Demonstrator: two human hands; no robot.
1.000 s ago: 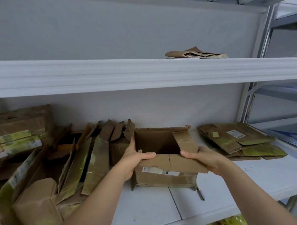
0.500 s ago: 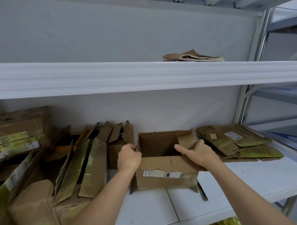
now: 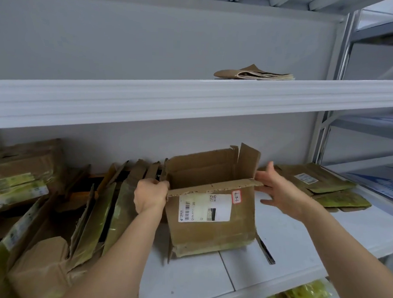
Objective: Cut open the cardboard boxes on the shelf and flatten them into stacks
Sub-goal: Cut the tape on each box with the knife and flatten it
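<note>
My left hand has its grip curled over the top left corner of the open box, fingers hooked inside the rim, pinching the wall there. My right hand is spread, fingers straight, palm just beside the box's right wall near the top corner; whether it presses the cardboard or only hovers, I cannot tell.

Step in hand, as I judge it: collapsing this box flat. To do it well, keep the left corner anchored and push the opposite corner diagonally so the walls fold along their creases rather than buckle. The bottom looks partly loose at the front left, so it should give; if it resists, the seam needs cutting first. A dark, thin tool, possibly the cutter, lies on the shelf just right of the box.

The box: brown, worn, upright on the lower shelf, top open with torn edges, one flap standing at the back right. White shipping label on the front, small red-edged sticker beside it.

Left of it, a leaning row of flattened boxes. Right of it, a flat stack. Another folded pile on the shelf above.
</note>
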